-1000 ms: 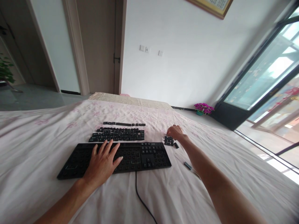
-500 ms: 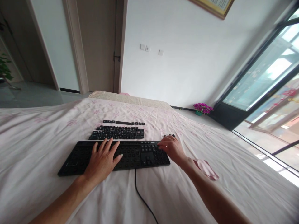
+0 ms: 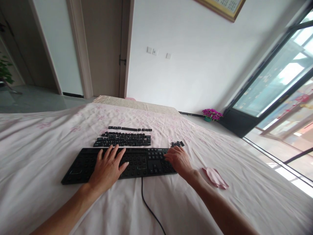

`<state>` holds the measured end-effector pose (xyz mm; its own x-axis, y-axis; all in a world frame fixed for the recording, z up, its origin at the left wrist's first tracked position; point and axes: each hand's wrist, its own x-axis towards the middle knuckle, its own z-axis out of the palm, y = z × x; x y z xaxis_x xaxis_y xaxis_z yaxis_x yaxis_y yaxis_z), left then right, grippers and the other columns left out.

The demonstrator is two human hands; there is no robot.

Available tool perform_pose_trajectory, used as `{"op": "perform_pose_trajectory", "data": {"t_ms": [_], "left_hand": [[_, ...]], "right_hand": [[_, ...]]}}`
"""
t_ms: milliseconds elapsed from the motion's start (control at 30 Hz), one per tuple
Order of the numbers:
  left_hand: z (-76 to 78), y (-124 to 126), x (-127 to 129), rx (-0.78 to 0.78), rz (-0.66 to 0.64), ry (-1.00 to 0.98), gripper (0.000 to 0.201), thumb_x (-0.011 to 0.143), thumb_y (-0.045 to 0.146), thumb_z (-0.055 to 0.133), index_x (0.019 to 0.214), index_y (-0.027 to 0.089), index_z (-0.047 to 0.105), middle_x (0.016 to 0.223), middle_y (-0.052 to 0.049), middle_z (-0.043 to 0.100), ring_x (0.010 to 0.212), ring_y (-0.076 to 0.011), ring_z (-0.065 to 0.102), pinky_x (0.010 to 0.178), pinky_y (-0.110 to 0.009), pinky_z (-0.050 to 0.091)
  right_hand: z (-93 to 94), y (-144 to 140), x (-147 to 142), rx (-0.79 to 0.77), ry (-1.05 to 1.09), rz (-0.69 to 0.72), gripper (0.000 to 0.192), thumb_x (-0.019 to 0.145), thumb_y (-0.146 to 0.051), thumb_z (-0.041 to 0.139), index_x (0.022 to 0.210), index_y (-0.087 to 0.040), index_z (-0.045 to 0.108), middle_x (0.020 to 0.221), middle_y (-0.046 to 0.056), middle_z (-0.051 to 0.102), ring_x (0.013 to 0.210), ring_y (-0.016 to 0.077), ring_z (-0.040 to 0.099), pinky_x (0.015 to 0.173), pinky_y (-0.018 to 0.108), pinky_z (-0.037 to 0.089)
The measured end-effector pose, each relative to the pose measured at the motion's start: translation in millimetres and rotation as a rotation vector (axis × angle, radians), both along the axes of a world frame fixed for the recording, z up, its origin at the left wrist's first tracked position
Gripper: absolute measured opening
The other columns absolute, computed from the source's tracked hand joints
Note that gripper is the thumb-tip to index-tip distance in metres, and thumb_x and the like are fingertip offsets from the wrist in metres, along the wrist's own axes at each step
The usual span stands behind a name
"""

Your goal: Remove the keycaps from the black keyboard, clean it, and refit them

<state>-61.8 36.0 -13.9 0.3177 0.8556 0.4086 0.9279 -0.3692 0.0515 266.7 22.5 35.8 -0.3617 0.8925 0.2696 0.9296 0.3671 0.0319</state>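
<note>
We steady the flat black keyboard base (image 3: 117, 163) on the bed near us with our left hand (image 3: 107, 169), fingers splayed flat, while our right hand (image 3: 179, 160) should press squarely, fingers curled on its right end, contents unseen.

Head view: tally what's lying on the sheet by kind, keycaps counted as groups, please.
Keyboard: 1
Keycap groups: 2, large, small
Pink cloth: 1
Hands on keyboard: 2, left hand, right hand
Total: 6

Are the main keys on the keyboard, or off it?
Off: the keyboard shows bare sockets; loose keycaps lie in rows behind it.
</note>
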Motion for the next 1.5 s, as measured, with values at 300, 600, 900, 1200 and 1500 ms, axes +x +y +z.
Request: {"op": "perform_pose_trajectory", "data": {"t_ms": [300,600,900,1200,1500], "left_hand": [[1.1,0.2,0.7,-0.008,0.006,0.026,0.054,0.09,0.049,0.045,0.137,0.023,0.05,0.145,-0.015,0.045,0.135,-0.0359,0.036,0.108,-0.057,0.021],[0.5,0.0,-0.1,-0.011,0.015,0.032,0.053,0.091,0.049,0.045,0.137,0.025,0.049,0.146,-0.013,0.044,0.136,-0.0342,0.035,0.109,-0.056,0.02],[2.6,-0.7,0.8,-0.013,0.007,-0.001,0.052,0.09,0.049,0.046,0.136,0.025,0.05,0.145,-0.013,0.045,0.135,-0.0344,0.036,0.109,-0.056,0.02],[0.8,-0.6,0.1,-0.017,0.01,0.029,0.052,0.09,0.048,0.046,0.137,0.024,0.05,0.145,-0.013,0.046,0.135,-0.0347,0.036,0.108,-0.056,0.021],[-3.0,1.7,-0.4,0.003,-0.003,0.012,0.052,0.089,0.048,0.047,0.136,0.026,0.051,0.145,-0.012,0.046,0.135,-0.0347,0.036,0.109,-0.056,0.021]], "right_hand": [[-5.5,-1.1,-0.8,0.021,0.054,-0.055,0.017,0.09,-0.031,0.059,0.096,-0.029,0.075,0.09,0.002,0.068,0.087,0.0194,0.053,0.078,0.033,0.035],[-3.2,-1.3,-4.3,-0.012,-0.068,-0.002,0.026,0.096,-0.031,0.05,0.084,-0.024,0.072,0.084,0.004,0.064,0.083,0.019,0.052,0.073,0.033,0.032],[-8.3,-19.9,-19.1,-0.008,-0.196,-0.07,0.031,0.088,-0.011,0.05,0.116,-0.02,0.06,0.102,0.009,0.062,0.092,0.0243,0.05,0.079,0.037,0.035],[-6.1,-32.4,-25.4,-0.057,-0.121,-0.081,0.044,0.081,-0.002,0.048,0.12,-0.019,0.059,0.111,0.011,0.061,0.101,0.0251,0.051,0.086,0.035,0.039],[7.2,37.6,69.8,0.022,0.135,-0.299,0.031,0.089,-0.016,0.05,0.102,-0.027,0.075,0.101,0.004,0.069,0.093,0.0194,0.057,0.085,0.029,0.042]]}}
